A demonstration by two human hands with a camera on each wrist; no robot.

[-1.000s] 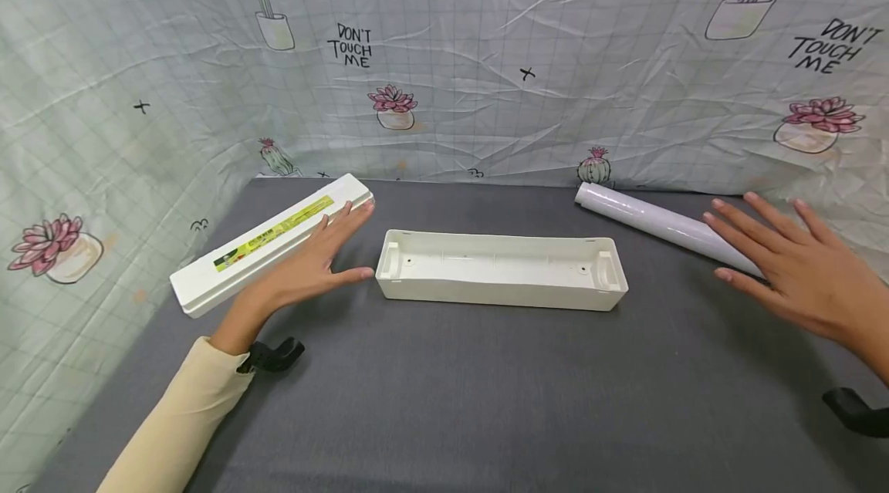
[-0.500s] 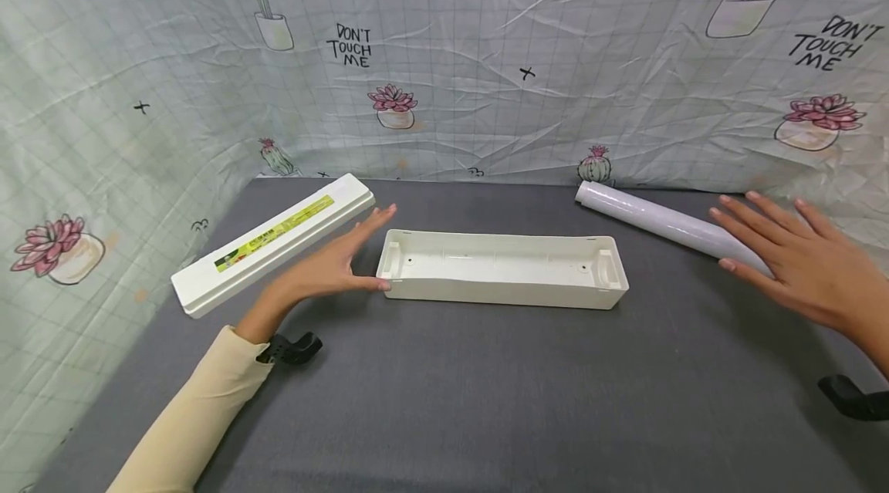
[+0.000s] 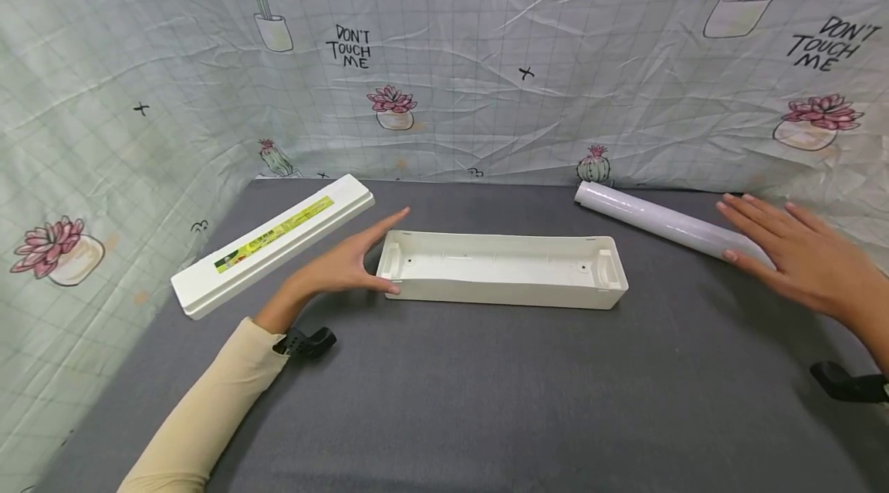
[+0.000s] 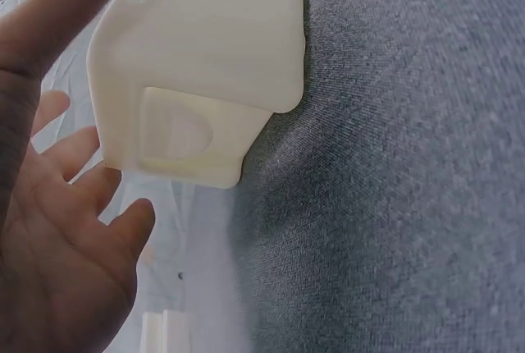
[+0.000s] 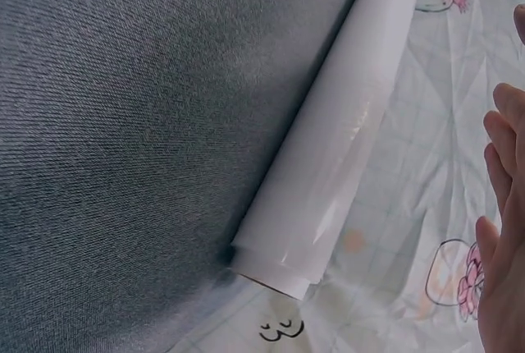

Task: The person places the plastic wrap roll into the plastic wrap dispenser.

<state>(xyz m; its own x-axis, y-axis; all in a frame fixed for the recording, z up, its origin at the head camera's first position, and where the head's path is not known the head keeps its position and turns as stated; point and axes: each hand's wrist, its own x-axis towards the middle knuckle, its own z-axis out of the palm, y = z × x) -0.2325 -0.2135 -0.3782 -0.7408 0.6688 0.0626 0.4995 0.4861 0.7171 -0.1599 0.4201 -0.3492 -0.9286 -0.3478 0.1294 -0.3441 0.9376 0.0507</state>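
Note:
A long white plastic box base (image 3: 500,269) with raised sides lies face up at the middle of the table. My left hand (image 3: 340,265) spans its left end, thumb by the front wall and fingers stretched toward the back. In the left wrist view, the spread fingers (image 4: 78,144) stand beside the box's end; contact is hard to judge. A roll of clear plastic wrap (image 3: 660,223) slants across the back right. Above its near end hovers my right hand (image 3: 806,261), fingers extended. The right wrist view shows a gap between that hand and the roll.
A white lid (image 3: 271,242) with a yellow-green label lies slanted at the back left. Grey cloth covers the table (image 3: 514,393). A hanging sheet (image 3: 472,115) printed with cactus drawings closes off the back and left side.
My left hand has moved right, from beside the lid to the box's left end. The right hand has shifted slightly, its fingers drawing closer together. Box, lid and roll stay put.

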